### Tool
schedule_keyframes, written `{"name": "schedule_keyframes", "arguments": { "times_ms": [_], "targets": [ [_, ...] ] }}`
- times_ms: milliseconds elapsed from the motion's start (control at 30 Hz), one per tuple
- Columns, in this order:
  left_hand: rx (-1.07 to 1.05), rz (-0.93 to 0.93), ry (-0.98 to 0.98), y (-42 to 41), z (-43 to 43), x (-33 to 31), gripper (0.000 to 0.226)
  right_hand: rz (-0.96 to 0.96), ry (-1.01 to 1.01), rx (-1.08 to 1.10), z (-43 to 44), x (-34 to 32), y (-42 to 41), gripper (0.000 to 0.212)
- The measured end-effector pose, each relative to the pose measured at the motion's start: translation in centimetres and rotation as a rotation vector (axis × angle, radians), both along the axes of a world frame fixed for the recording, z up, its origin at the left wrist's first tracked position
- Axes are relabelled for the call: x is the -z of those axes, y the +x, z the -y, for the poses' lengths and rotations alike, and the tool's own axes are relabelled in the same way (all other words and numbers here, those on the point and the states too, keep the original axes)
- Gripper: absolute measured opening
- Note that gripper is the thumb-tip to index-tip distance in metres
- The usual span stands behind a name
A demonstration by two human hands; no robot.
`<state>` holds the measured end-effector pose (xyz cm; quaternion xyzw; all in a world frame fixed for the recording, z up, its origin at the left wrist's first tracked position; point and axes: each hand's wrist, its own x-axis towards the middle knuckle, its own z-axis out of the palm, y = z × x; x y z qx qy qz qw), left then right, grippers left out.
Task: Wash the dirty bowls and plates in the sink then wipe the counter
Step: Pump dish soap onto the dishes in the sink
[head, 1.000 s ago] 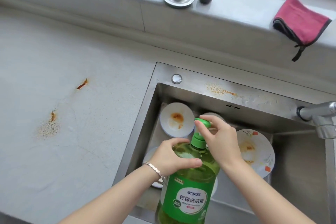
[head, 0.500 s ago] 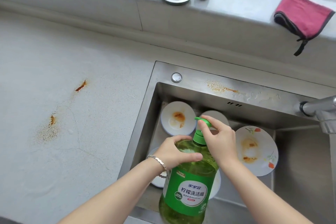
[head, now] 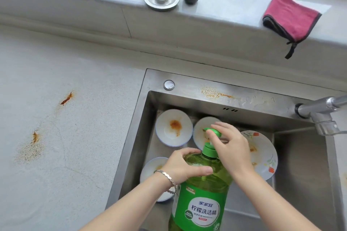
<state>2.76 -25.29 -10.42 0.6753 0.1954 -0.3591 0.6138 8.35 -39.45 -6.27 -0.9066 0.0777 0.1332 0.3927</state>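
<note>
Since half a second ago the view has tipped so that more of the ledge beyond the hands shows, and the right hand's fingers now spread wider over the pump; otherwise both hands stay where they were. Left hand (head: pixel 180 167), with a bracelet on its wrist, grips the shoulder of the soap bottle (head: pixel 202 202), thumb across the front. Right hand (head: pixel 231 148) pinches the green pump (head: pixel 213 132) between thumb and fingers, the forefinger lifted above it. On the green label the large white characters read 柠檬洗洁精, with 家家宜 above them; the smaller print is too small to read. Below and around the hands lies the sink (head: pixel 187 84), holding the dirty dishes: a stained plate (head: pixel 173 127) beyond the left hand, a second dish (head: pixel 201 137) behind the pump, a flowered plate (head: pixel 264 155) just right of the right hand, and a bowl (head: pixel 150 169) under the left wrist. Left of the left hand the counter (head: pixel 84 62) bears orange smears (head: pixel 66 98). Far beyond the right hand a pink cloth (head: pixel 289 17) hangs over the ledge.
</note>
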Motion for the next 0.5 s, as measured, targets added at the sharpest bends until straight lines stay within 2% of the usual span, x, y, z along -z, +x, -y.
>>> {"name": "schedule_keyframes", "arguments": {
  "times_ms": [200,300,500],
  "targets": [
    [0.106,0.001,-0.039,1.1,4.4,0.1,0.077,0.073,-0.016,0.111,3.7,-0.5,-0.6,0.023],
    [0.087,-0.016,-0.06,0.7,5.3,0.1,0.066,0.038,-0.085,0.088,4.0,-0.2,-0.5,0.023],
    [0.061,-0.007,-0.101,0.8,5.3,-0.2,0.068,0.044,-0.101,0.116,4.1,0.3,-0.8,0.023]
  ]
}}
